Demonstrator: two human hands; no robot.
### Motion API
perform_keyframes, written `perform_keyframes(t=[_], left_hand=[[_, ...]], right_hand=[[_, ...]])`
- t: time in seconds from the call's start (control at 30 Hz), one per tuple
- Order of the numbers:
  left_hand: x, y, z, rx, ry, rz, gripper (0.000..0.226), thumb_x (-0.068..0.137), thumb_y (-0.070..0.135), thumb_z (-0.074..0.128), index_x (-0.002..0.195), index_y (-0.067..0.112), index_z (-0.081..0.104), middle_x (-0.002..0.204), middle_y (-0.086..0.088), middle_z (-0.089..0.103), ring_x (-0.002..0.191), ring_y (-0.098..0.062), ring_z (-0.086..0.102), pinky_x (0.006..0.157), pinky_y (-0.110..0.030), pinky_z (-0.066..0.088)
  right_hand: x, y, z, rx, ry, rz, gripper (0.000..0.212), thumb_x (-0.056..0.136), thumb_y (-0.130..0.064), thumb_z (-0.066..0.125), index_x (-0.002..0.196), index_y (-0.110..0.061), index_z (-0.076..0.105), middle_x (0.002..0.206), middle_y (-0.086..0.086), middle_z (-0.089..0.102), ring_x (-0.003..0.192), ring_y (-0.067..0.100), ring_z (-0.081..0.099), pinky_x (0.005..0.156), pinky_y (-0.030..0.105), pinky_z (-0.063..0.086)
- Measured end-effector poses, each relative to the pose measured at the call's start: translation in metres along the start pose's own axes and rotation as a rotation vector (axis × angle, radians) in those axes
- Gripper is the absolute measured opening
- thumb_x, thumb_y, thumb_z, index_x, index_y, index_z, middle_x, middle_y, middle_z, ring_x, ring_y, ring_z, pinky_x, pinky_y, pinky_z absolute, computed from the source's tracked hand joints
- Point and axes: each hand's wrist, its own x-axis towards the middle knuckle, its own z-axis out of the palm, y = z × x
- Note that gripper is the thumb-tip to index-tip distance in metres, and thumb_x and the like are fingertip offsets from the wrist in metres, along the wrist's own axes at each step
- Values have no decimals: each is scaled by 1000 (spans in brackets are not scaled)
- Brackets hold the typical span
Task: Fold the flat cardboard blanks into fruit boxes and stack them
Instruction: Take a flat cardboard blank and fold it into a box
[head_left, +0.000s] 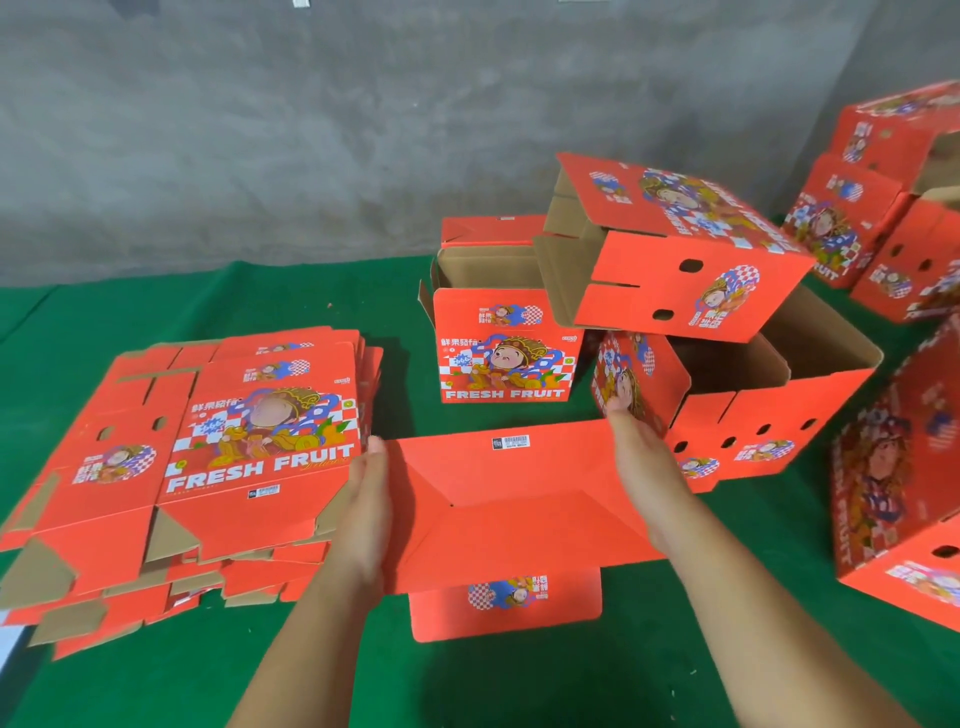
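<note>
Both hands are flat against the sides of the box being formed, which sits upside down on the green cloth right in front of the person, its red bottom panels facing up and a flap with a little cartoon print sticking out toward the camera. The left hand lies along the left side with fingers straight, and the right hand does the same on the right, fingers extended, so it reads as squeezing the walls inward rather than gripping anything. Looks like the bottom is getting locked, so the trick would be to keep the pressure even from both sides so the panels stay square and the tabs seat properly, then flip it. Room is tight: the stack of flat blanks is just beside the left hand, and an open folded box sits right by the right fingertips, so the cleanest way out is probably straight up or back toward the person, where the cloth is open. Further back there's an upright finished box with another one tipped on top of the pile, more boxes off to the right, then a grey wall.
</note>
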Motion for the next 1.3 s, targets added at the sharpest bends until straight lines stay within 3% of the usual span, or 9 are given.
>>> perform_keyframes(t=[0.07,0.2,0.27,0.43,0.57,0.9,1.03,1.2,1.3], left_hand=[[-6,26,5,-125,-20,-30,50,110,42,36,142,9,56,142,-17,59,112,-21,56,102,-40,47],[-35,32,-1,-109,-104,111,25,82,59,64,82,34,65,69,7,60,72,-21,49,64,-34,36],[-42,35,-9,-247,-169,266,27,81,29,61,105,40,64,88,17,72,83,-15,68,68,-32,50],[-43,47,-14,-261,-385,-130,55,75,36,79,127,22,67,116,-11,76,81,-29,76,64,-39,61],[-39,18,-21,-123,-210,146,46,93,6,69,131,27,55,108,-11,76,73,-29,75,55,-40,58],[-30,-6,-23,-246,-267,131,28,94,48,53,83,28,70,87,4,66,80,-15,62,76,-34,50],[-21,-20,-27,-254,-141,-37,54,98,70,37,125,32,66,124,4,70,114,-19,62,102,-42,43],[-22,-17,-23,83,-166,19,46,99,51,54,142,33,56,137,-1,66,125,-20,62,99,-42,48],[-21,-4,-31,320,-209,-31,63,88,44,68,147,37,48,127,-9,69,111,-29,71,97,-46,54]], right_hand=[[-9,-11,-8,34,-36,-3,86,84,-88,32,152,-37,41,158,-5,41,146,23,38,116,44,31],[-29,-30,-17,134,80,-92,69,69,-89,47,100,-28,53,100,-5,59,91,14,57,73,37,41],[-34,-36,-21,215,137,-199,45,76,-69,62,90,-28,51,89,-8,57,79,8,56,66,32,37],[-38,-23,-31,157,-45,-411,31,91,-23,69,114,-41,58,115,-15,66,106,-4,62,87,26,47],[-32,3,-43,86,-267,-320,77,97,3,60,147,-51,35,126,-23,63,119,-5,60,86,22,55],[-31,39,-29,259,-143,-29,37,85,-13,63,111,-39,67,105,-6,73,107,15,66,102,42,47],[-34,41,-27,336,-54,-39,34,88,-35,59,121,-42,60,121,-7,65,126,18,59,108,34,43],[-42,33,-4,-492,-78,-678,58,91,-62,42,134,-30,64,142,-12,51,145,12,30,122,35,22],[-47,27,7,-866,-11,-613,62,88,-71,27,105,-33,72,122,-17,64,146,16,29,123,44,-1]])
